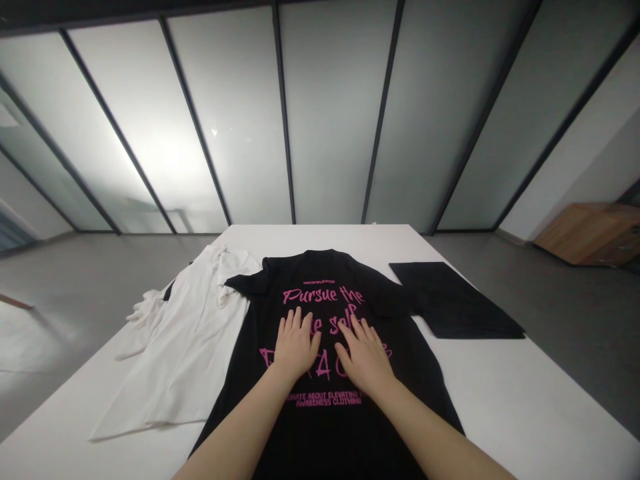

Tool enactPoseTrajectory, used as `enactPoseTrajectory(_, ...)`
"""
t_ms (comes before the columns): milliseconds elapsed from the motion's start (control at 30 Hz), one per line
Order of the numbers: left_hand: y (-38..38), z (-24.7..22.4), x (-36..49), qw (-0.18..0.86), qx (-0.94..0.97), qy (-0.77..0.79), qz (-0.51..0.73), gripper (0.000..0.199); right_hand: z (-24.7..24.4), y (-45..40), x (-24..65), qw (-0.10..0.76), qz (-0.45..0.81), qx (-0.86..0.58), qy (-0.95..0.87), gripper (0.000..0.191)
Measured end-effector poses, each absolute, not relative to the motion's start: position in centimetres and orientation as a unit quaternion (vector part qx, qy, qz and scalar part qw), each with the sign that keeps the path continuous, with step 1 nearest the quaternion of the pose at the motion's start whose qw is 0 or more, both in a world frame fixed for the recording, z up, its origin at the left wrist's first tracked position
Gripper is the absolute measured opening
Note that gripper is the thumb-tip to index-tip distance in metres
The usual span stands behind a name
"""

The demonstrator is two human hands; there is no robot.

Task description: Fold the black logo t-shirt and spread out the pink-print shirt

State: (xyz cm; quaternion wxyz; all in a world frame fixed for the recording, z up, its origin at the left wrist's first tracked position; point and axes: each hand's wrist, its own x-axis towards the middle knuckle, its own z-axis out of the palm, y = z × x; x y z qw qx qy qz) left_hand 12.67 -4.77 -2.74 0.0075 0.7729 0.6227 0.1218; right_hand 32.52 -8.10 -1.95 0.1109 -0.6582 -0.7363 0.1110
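A black T-shirt (325, 440) with pink lettering lies spread face-up before me, its collar at the far end. My left hand (296, 343) rests flat on the print, fingers stretched out and slightly apart. Beside it, my right hand (366, 353) also lies flat on the shirt with spread fingers. Both palms cover part of the lettering, and neither hand grips the cloth. The shirt's left sleeve, as I see it, overlaps a white garment, and the other sleeve reaches a folded black garment.
The white garment (185, 353) lies loosely along the left of the white table (545, 407). On the right sits the folded black garment (450, 300), near the table edge. Frosted glass panels (330, 120) stand beyond, and a wooden cabinet (585, 230) is at the far right.
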Motion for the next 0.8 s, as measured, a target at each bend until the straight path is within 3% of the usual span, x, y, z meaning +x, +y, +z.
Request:
enactPoseTrajectory(267,-1.9,-0.1,11.4,0.018,0.739,0.668,0.092,0.060,-0.8,-4.2,34.8,0.089,0.086,-0.702,-0.701,0.063)
enactPoseTrajectory(567,6.0,3.9,0.1,-0.053,0.634,0.769,0.061,0.061,2.5,2.4,43.4,0.062,-0.033,-0.797,-0.599,0.073)
enactPoseTrajectory(700,7.2,3.9,-2.1,-0.030,0.672,0.739,0.033,0.039,3.2,3.3,44.7,0.021,-0.025,-0.763,-0.646,0.041)
enactPoseTrajectory(800,8.1,4.4,-2.3,0.016,0.687,0.725,0.038,0.032,4.1,3.7,44.5,0.016,-0.021,-0.735,-0.677,0.035)
